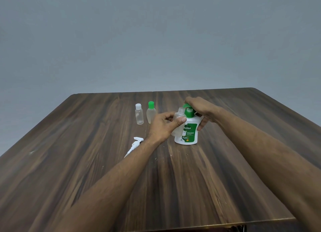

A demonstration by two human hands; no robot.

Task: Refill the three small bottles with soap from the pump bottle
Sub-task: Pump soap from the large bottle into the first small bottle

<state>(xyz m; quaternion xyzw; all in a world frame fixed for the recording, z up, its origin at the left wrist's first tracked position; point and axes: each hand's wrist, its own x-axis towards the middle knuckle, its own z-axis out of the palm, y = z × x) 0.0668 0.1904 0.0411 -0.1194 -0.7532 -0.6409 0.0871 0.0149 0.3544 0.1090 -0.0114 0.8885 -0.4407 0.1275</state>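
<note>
Wooden table [86,162], uncapped clear bottle [178,122] beside pump bottle [188,132]

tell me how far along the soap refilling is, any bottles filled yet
Early on. Done: one small clear bottle is uncapped; a white pump cap lies on the table. In hand: the left hand holds that bottle's mouth under the nozzle while the right hand presses the Dettol pump bottle. Left: the white-capped bottle and green-capped bottle stand closed, seemingly unfilled.
</note>
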